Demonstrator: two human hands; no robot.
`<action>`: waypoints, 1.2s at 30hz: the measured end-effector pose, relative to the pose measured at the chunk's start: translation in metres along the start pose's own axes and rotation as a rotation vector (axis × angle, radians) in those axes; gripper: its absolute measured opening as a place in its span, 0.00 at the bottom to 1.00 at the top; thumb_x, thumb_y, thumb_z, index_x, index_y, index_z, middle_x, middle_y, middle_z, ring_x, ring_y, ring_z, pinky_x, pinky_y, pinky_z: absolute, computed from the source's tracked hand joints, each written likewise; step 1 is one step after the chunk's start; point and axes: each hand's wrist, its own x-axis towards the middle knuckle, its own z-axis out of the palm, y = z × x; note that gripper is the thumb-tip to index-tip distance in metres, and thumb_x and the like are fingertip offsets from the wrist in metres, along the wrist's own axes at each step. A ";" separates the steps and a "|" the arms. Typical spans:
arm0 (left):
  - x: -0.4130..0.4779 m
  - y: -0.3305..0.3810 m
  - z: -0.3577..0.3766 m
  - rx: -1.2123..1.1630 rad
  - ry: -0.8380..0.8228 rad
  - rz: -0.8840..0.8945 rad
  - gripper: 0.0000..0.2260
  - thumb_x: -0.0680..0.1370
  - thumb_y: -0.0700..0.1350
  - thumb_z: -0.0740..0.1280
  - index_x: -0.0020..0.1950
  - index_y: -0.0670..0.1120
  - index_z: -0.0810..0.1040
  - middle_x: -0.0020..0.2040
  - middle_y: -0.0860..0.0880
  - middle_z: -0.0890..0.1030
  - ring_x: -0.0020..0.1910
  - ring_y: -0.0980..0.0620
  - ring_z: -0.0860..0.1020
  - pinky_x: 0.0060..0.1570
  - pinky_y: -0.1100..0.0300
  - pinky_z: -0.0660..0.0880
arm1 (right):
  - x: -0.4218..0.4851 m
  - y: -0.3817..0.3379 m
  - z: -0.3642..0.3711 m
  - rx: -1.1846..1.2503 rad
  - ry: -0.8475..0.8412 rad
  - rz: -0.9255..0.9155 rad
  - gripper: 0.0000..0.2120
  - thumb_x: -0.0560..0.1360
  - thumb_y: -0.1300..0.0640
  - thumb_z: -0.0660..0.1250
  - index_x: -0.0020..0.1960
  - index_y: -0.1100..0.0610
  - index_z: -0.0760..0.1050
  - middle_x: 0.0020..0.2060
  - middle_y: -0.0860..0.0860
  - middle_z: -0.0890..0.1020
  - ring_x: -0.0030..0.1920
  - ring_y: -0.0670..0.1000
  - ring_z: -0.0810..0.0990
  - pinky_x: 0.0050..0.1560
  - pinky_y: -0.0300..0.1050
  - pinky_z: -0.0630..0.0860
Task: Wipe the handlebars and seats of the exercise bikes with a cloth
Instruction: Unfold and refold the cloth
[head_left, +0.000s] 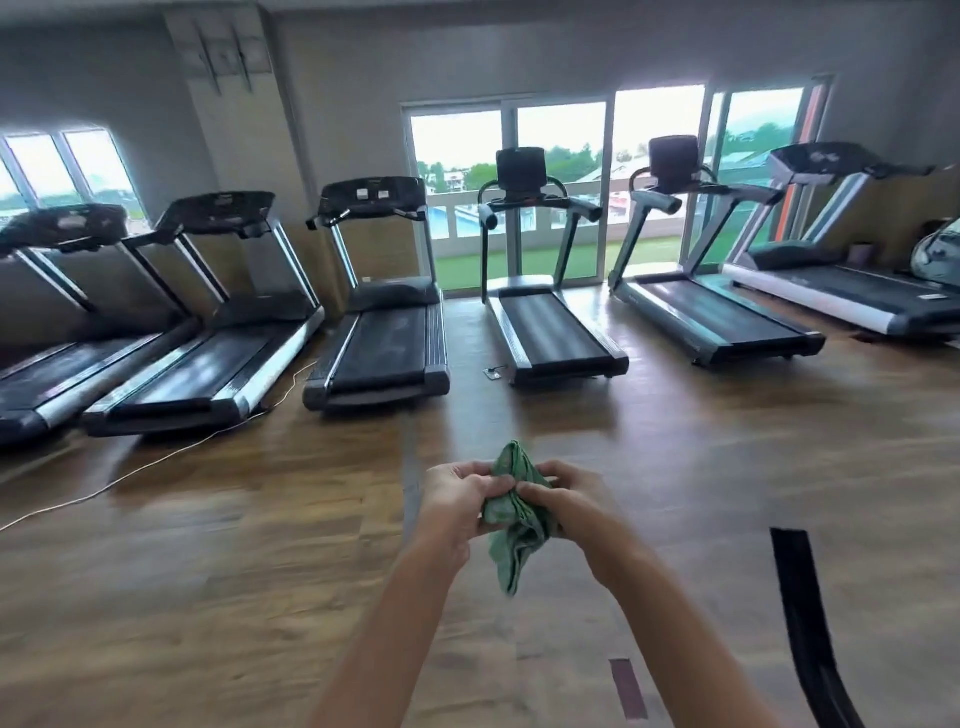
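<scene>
Crumpled green fabric cloth (517, 535), bunched and creased, one end hanging below the hands; held between left hand (454, 499) and right hand (571, 512), both gripping it.

The left hand (452, 501) and right hand (566, 506) are bare, like both seemingly slim forearms (410, 623).

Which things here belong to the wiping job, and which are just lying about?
Job: green cloth, gripped by left hand and right hand. No exercise bike clearly shows.
Just about: row of treadmills, windows, wooden floor.
</scene>
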 end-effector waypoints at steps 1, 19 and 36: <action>0.016 0.004 0.004 0.011 0.010 0.004 0.06 0.74 0.30 0.69 0.42 0.40 0.80 0.31 0.44 0.82 0.25 0.51 0.80 0.26 0.60 0.79 | 0.018 0.000 -0.002 0.004 -0.007 0.002 0.03 0.76 0.66 0.70 0.49 0.63 0.81 0.41 0.63 0.83 0.35 0.54 0.82 0.33 0.45 0.80; 0.309 0.104 0.038 0.730 -0.020 0.329 0.02 0.73 0.40 0.73 0.42 0.46 0.86 0.35 0.48 0.82 0.34 0.57 0.76 0.33 0.69 0.69 | 0.319 -0.026 -0.079 -0.316 0.113 -0.106 0.03 0.78 0.55 0.69 0.48 0.52 0.82 0.42 0.49 0.83 0.41 0.48 0.79 0.34 0.39 0.71; 0.572 0.171 0.217 1.033 -0.734 0.554 0.07 0.73 0.40 0.72 0.41 0.53 0.84 0.40 0.53 0.82 0.41 0.55 0.79 0.44 0.61 0.77 | 0.467 0.010 -0.197 -0.108 0.424 -0.088 0.06 0.72 0.66 0.74 0.49 0.65 0.83 0.41 0.54 0.84 0.40 0.46 0.79 0.41 0.38 0.72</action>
